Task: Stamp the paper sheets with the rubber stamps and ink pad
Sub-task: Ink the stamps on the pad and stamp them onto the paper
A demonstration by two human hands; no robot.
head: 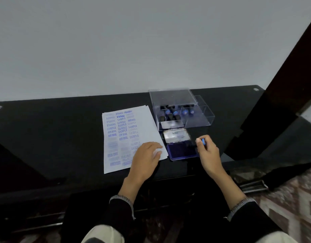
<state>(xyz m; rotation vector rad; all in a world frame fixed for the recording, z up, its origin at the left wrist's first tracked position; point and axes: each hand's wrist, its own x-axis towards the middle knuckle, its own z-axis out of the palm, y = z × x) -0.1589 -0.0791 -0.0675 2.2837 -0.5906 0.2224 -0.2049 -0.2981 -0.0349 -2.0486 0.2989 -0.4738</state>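
Near the tabletop's [63, 123] front edge, right of middle, the open ink pad [182, 151] lies just beside the stamped paper sheets [126, 137], likely so inking and stamping stay one short move apart. Over its blue pad the right hand [208, 151] pinches a blue-topped rubber stamp [202, 142], fingers curled, wrist bent inward. Flat with fingers relaxed, the left hand [147, 155] rests on the sheets' near right corner, probably to steady them. Behind the pad a clear stamp box [179, 111] stands open
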